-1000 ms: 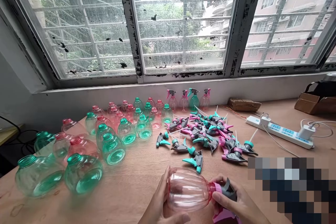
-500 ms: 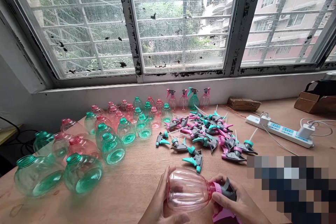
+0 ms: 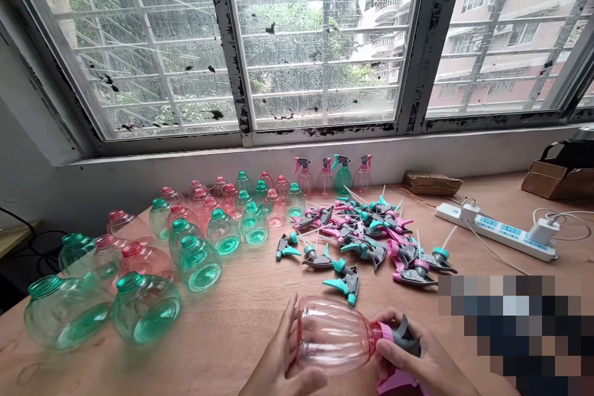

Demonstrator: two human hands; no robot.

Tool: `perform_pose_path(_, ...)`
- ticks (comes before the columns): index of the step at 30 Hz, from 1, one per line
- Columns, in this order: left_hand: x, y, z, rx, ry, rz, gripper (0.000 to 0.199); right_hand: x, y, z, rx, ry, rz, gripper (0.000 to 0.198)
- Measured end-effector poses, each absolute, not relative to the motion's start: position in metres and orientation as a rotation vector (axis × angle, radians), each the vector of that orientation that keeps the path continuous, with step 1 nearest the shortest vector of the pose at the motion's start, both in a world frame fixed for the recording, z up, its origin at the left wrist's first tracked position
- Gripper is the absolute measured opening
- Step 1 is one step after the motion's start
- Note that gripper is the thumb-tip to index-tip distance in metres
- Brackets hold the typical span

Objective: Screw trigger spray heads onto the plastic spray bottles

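A: What stands at left?

B: Green and pink bottles (image 3: 146,315), near the table's (image 3: 223,346) left edge; a gap separates them from the left hand (image 3: 282,356), thumb and fingers spread about a horizontal pink bottle's (image 3: 334,334) base, contact unclear.

A: And rightward?

B: Trigger heads (image 3: 366,252) beyond that bottle; the right hand (image 3: 415,349), thumb and fingers pinching its collar (image 3: 385,332); a power strip (image 3: 499,232), well apart.

Table (image 3: 241,346) before a window (image 3: 320,62), open bottles (image 3: 200,263) at left, loose spray heads (image 3: 364,252) right of them, sprayer-topped bottles (image 3: 343,180) behind the heads, power strip (image 3: 496,232) right, box (image 3: 559,182) far right, held bottle (image 3: 334,334) at near centre between left hand (image 3: 279,356) and right hand (image 3: 417,352).
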State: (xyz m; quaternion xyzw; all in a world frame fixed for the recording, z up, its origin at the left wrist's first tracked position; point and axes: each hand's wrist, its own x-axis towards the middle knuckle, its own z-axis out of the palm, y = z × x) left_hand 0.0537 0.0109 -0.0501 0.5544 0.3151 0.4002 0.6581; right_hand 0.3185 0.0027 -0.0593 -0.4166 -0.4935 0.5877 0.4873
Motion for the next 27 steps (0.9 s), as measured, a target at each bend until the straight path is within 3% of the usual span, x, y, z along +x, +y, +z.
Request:
perform_pose_path(6, 0.037, 0.006, -0.031, 1.287, 0.844, 0.753, 0.110, 0.318, 0.001, -0.056, -1.042, -1.199, 1.438, 0.036)
perform_pose_path(15, 0.035, 0.006, -0.029, 1.332, 0.894, 0.727, 0.123, 0.318, -0.001, -0.056, -1.042, -1.160, 1.454, 0.036)
perform_pose_path(22, 0.030, 0.003, -0.023, 1.388, 0.874, 0.719, 0.099, 0.319, 0.000, -0.059, -1.031, -1.146, 1.466, 0.037)
perform_pose_path(27, 0.032, 0.001, -0.021, 1.419, 0.936, 0.725, 0.104, 0.319, 0.001, -0.060, -1.020, -1.144, 1.466, 0.036)
